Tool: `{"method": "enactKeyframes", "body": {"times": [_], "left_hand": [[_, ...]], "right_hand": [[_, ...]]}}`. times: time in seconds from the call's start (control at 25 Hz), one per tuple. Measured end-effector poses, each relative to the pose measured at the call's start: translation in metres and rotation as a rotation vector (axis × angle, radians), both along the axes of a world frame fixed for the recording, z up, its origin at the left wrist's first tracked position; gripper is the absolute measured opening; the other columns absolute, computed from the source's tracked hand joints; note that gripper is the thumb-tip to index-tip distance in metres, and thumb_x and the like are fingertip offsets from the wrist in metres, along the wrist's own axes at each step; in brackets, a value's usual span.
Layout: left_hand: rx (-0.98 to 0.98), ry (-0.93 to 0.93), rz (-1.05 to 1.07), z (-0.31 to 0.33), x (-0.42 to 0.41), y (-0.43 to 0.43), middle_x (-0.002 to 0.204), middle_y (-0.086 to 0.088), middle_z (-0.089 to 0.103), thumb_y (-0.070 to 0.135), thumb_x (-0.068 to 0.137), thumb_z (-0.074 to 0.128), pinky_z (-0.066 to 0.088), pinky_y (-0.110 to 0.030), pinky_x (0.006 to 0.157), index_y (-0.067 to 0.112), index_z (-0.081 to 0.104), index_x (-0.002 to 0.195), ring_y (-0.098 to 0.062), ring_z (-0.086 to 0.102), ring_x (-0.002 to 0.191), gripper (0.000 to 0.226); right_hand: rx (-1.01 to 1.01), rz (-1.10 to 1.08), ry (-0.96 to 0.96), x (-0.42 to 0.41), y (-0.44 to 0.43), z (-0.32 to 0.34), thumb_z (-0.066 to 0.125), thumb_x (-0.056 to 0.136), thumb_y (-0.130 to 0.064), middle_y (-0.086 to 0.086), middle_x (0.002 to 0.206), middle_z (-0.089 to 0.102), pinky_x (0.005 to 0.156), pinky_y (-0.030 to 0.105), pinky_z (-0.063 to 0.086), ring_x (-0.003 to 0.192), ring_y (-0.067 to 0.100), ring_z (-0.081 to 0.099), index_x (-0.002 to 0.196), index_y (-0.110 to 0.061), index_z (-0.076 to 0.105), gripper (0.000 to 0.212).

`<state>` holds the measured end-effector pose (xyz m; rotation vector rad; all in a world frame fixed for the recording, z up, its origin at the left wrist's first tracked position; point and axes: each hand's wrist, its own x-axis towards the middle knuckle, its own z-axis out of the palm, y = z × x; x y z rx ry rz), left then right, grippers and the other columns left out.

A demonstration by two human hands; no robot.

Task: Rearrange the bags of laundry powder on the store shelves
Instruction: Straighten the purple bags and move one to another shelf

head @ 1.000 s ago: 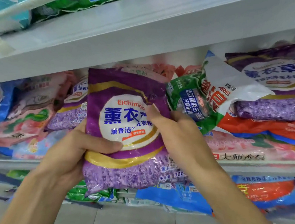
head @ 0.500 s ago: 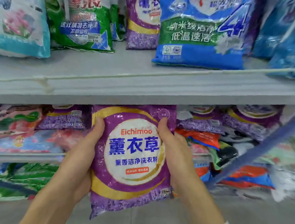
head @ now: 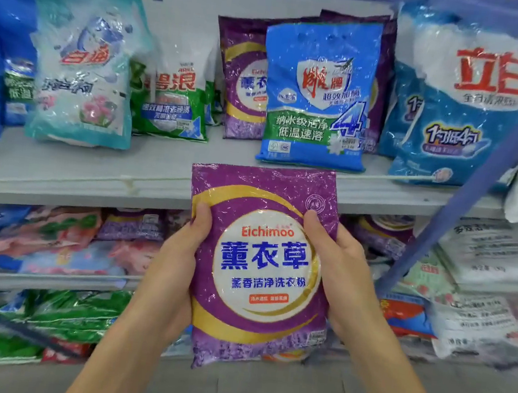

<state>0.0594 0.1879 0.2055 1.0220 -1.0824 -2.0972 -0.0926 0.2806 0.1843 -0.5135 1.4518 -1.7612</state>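
Observation:
I hold a purple lavender bag of laundry powder [head: 260, 261] upright in front of the shelves, its label facing me. My left hand [head: 171, 270] grips its left edge with the thumb on the front. My right hand [head: 342, 277] grips its right edge the same way. The bag's top edge reaches the front lip of the grey upper shelf [head: 92, 174]. Standing on that shelf behind are another purple bag [head: 241, 81] and a blue bag [head: 319, 96] in front of it.
The upper shelf also holds a teal bag [head: 85, 70], a green and white bag [head: 175, 96] and large blue bags [head: 468, 104] at right. Mixed bags lie flat on the lower shelf [head: 48, 279]. A blue shelf post [head: 464, 194] slants at right. White sacks [head: 490, 255] are stacked far right.
Both hands have lifted the purple bag from the lower shelf level up to the front of the upper shelf. My view has tilted up, showing the upper shelf's standing bags.

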Motion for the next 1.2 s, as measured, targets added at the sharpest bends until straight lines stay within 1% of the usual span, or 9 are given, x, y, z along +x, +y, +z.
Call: {"method": "enactKeyframes", "body": {"times": [0.12,0.2,0.32,0.56,0.72,0.84,1.04,1.12,1.2], "left_hand": [[-0.069,0.079,-0.001,0.02,-0.013,-0.003,0.115,-0.005,0.075,0.045,0.1,0.049,0.056,-0.056,0.091,0.027,0.062,0.13,-0.028,0.073,0.104,0.037],[-0.119,0.112,0.004,0.034,-0.023,-0.01,0.115,-0.003,0.075,0.04,0.102,0.049,0.058,-0.056,0.088,0.032,0.061,0.129,-0.027,0.073,0.103,0.031],[-0.17,0.152,0.003,0.046,-0.038,-0.017,0.115,-0.004,0.075,0.039,0.103,0.047,0.06,-0.053,0.085,0.029,0.062,0.129,-0.027,0.074,0.102,0.031],[-0.157,0.201,0.063,0.057,-0.046,-0.035,0.117,-0.008,0.074,0.039,0.102,0.05,0.056,-0.059,0.09,0.025,0.063,0.127,-0.031,0.072,0.105,0.032],[-0.151,0.227,0.111,0.068,-0.048,-0.065,0.119,-0.009,0.074,0.035,0.097,0.059,0.051,-0.059,0.099,0.024,0.066,0.126,-0.032,0.069,0.111,0.032],[-0.218,0.24,0.109,0.085,-0.052,-0.1,0.119,-0.007,0.074,0.034,0.096,0.059,0.054,-0.056,0.097,0.023,0.065,0.128,-0.03,0.071,0.109,0.034],[-0.311,0.227,0.074,0.104,-0.058,-0.17,0.12,-0.008,0.073,0.032,0.101,0.055,0.057,-0.05,0.093,0.019,0.064,0.128,-0.03,0.07,0.109,0.031],[-0.326,0.209,0.104,0.107,-0.06,-0.197,0.117,-0.01,0.074,0.033,0.101,0.054,0.059,-0.048,0.089,0.016,0.065,0.127,-0.03,0.072,0.106,0.032],[-0.322,0.147,0.185,0.102,-0.062,-0.229,0.111,-0.011,0.076,0.032,0.101,0.055,0.061,-0.045,0.083,0.013,0.067,0.124,-0.03,0.073,0.101,0.032]], "right_hand": [[-0.057,0.002,0.008,-0.011,-0.001,0.027,0.058,0.1,-0.032,0.005,0.099,0.08,0.08,0.039,0.062,0.09,0.023,0.077,0.102,-0.025,0.074,0.018],[-0.086,-0.018,-0.002,-0.019,-0.006,0.042,0.06,0.099,-0.032,0.005,0.097,0.08,0.075,0.037,0.063,0.085,0.021,0.077,0.102,-0.023,0.074,0.017],[-0.112,-0.029,-0.037,-0.032,-0.011,0.061,0.065,0.097,-0.03,0.007,0.095,0.08,0.069,0.035,0.064,0.08,0.021,0.077,0.105,-0.017,0.073,0.017],[-0.11,0.002,-0.007,-0.047,-0.036,0.074,0.067,0.095,-0.033,0.009,0.1,0.079,0.086,0.047,0.061,0.092,0.029,0.076,0.109,-0.015,0.072,0.024],[-0.134,0.036,0.015,-0.053,-0.067,0.088,0.068,0.093,-0.033,0.008,0.096,0.079,0.079,0.043,0.062,0.085,0.026,0.077,0.104,-0.015,0.072,0.021],[-0.164,0.043,0.052,-0.057,-0.097,0.104,0.067,0.095,-0.032,0.009,0.093,0.079,0.072,0.043,0.064,0.08,0.026,0.077,0.103,-0.015,0.071,0.019],[-0.189,0.011,0.113,-0.06,-0.166,0.123,0.061,0.1,-0.027,0.001,0.084,0.08,0.07,0.039,0.063,0.074,0.02,0.077,0.097,-0.019,0.07,0.012],[-0.181,0.01,0.135,-0.06,-0.196,0.124,0.061,0.101,-0.028,0.003,0.086,0.08,0.076,0.043,0.064,0.078,0.022,0.077,0.1,-0.016,0.071,0.016],[-0.139,0.018,0.14,-0.057,-0.228,0.118,0.063,0.1,-0.031,0.005,0.093,0.08,0.085,0.048,0.062,0.088,0.027,0.077,0.114,-0.013,0.07,0.025]]}}
